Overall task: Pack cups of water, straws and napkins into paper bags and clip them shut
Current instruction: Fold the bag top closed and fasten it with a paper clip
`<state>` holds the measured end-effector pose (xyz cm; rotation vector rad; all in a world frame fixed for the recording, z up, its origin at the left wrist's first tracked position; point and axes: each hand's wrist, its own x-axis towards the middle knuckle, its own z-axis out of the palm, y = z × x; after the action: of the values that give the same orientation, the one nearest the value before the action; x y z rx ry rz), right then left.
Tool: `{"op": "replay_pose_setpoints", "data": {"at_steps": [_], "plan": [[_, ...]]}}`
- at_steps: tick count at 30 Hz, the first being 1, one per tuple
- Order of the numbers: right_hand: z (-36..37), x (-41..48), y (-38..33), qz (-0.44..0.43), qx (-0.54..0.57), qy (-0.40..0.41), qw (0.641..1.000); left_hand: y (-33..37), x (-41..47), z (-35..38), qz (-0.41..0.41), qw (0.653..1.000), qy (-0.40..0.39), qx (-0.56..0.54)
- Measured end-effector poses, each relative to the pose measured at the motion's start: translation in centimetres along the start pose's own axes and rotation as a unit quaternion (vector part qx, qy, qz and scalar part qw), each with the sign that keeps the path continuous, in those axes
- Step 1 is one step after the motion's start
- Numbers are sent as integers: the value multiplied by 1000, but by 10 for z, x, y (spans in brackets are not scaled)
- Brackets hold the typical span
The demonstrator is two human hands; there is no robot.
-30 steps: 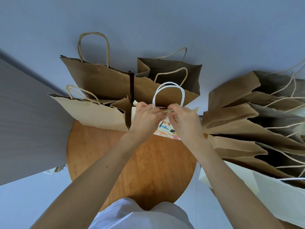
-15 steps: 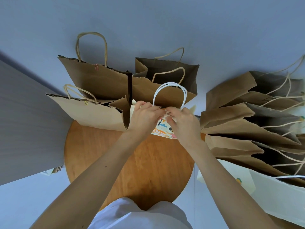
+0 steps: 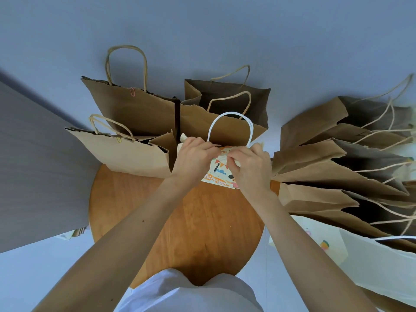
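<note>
A small white paper bag with a colourful print (image 3: 219, 174) and white handles stands at the far side of the round wooden table (image 3: 191, 230). My left hand (image 3: 194, 157) pinches the bag's top edge on the left. My right hand (image 3: 251, 165) pinches the same edge on the right, its fingertips curled at the rim. Whether a clip sits between the fingers is hidden. Left of it stand two brown bags closed with clips: a light one with a yellow clip (image 3: 118, 140) and a darker one with a pink clip (image 3: 132, 91).
An open dark brown bag (image 3: 227, 97) stands behind the white bag. Several brown bags (image 3: 337, 167) lie stacked on their sides at the right, with white bags (image 3: 382, 266) below them. A grey panel (image 3: 33, 165) borders the table on the left.
Both hands stay at the white bag's top edge. The fingertips closed together at the middle of the rim, then the right hand's fingers shifted slightly lower on the edge.
</note>
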<state>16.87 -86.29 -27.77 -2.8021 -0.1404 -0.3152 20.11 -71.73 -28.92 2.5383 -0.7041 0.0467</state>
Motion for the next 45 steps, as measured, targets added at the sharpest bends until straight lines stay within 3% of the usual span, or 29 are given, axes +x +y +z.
{"op": "replay_pose_setpoints", "data": {"at_steps": [6, 9, 11, 13, 16, 22, 28, 35, 45], "plan": [[-10, -19, 23, -34, 47, -1, 998, -11, -8, -9, 55, 997, 46, -22], [-19, -25, 25, 54, 95, 26, 994, -11, -10, -19, 16, 994, 101, -22], [-21, -21, 28, 108, 97, -2, 989, -5, -6, -25, -64, 996, 59, -6], [-24, -16, 31, 92, 73, -78, 990, -1, -2, -26, -134, 989, -65, 19], [-29, -10, 35, 24, 4, -129, 991, 1, 3, -23, -104, 968, -174, 145], [-32, -21, 36, 98, 33, -213, 972, 17, -1, -18, -130, 959, -166, 187], [-26, -19, 43, 79, 70, -286, 952, 32, -8, -14, -145, 956, -158, 199], [-41, -28, 51, 60, -50, -186, 979, 45, -17, -17, -161, 955, -136, 209], [-80, -39, 28, 23, 1, -177, 984, 57, -59, -53, -168, 969, -79, 165]]}}
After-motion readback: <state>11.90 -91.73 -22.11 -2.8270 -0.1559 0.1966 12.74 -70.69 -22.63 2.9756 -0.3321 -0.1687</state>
